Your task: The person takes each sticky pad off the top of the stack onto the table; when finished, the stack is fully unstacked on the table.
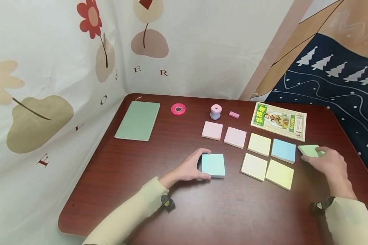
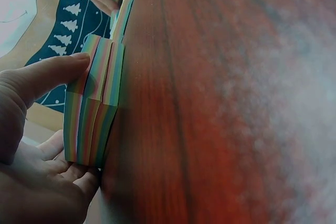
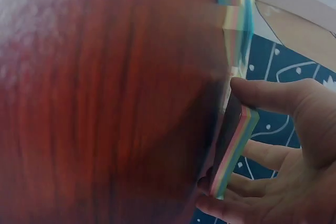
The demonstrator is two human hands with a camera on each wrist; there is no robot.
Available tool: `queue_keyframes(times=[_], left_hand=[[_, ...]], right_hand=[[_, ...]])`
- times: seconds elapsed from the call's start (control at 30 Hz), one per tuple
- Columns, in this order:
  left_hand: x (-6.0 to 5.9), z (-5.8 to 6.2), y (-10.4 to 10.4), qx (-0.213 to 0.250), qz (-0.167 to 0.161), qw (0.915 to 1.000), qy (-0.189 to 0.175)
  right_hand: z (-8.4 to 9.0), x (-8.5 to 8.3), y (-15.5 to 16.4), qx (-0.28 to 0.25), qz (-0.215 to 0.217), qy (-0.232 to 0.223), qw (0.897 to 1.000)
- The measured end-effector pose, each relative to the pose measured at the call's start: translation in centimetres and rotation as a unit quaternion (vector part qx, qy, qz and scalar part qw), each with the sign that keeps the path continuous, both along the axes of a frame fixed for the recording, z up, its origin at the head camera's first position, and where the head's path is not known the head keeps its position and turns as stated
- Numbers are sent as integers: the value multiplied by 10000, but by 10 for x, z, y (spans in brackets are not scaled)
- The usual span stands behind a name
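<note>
- The blue sticky-note pad (image 1: 213, 165) lies flat on the near middle of the red-brown table (image 1: 116, 177), and the left hand (image 1: 190, 167) has it: thumb on the far edge, fingers curled along the near-left edge, so the pad sits just to the right of the palm.
- The left wrist view confirms the clamp. The thumb (image 2: 50, 74) presses one side of the striped stack (image 2: 92, 111) and the fingers cup the other.
- The pad is square, so no real long axis; its edges run slightly skewed to the table's front edge.
- Over on the right, the right hand (image 1: 326, 162) pinches the green pad (image 1: 309, 150) at its right end, thumb and fingers closed on its thin edge, as the right wrist view shows (image 3: 233, 156).
- Between the two hands: a cluster of yellow pads and a second blue pad (image 1: 283, 150), all well apart from the left hand's pad.
- Two pink pads (image 1: 212, 130) lie just beyond, farther back.
- For the cluster, the right hand is plainly nearer; the left would have to cross open table.
</note>
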State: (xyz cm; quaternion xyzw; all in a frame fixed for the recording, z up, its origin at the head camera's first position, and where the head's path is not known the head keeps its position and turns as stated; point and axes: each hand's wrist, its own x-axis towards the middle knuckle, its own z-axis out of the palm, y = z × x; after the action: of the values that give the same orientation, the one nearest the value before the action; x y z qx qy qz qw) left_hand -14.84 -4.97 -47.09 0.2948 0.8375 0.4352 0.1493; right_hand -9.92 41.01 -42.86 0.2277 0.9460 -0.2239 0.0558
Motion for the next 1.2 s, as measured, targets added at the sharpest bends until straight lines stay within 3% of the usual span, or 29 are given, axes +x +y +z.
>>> queue_keyframes(times=[0.23,0.47,0.67,0.8,0.9,1.0,1.1,1.2], left_hand=[[1,2,0,8,-14,10000,11],[0,1,-1,33,-35,10000,37],[0,1,-1,20,-54,10000,16],[0,2,-1,48,-66,10000,11],[0,2,-2,60,-69,10000,18],[0,3,-2,38,-65,10000,25],[-1,3,-2,17,-97,9999,75],[-2,2,-2,-35,-197,9996,188]], right_hand=[[-6,-4,-6,276,356,59,9990],[3,-1,-13,422,504,12,9978],[24,-2,-42,599,121,475,9970],[37,-3,-73,776,604,984,9903],[37,-6,-109,444,1494,1818,9709],[28,-7,-155,-105,2641,2442,9330],[15,-6,-200,-397,3671,2390,8981],[5,-5,-231,-406,4352,2028,8763]])
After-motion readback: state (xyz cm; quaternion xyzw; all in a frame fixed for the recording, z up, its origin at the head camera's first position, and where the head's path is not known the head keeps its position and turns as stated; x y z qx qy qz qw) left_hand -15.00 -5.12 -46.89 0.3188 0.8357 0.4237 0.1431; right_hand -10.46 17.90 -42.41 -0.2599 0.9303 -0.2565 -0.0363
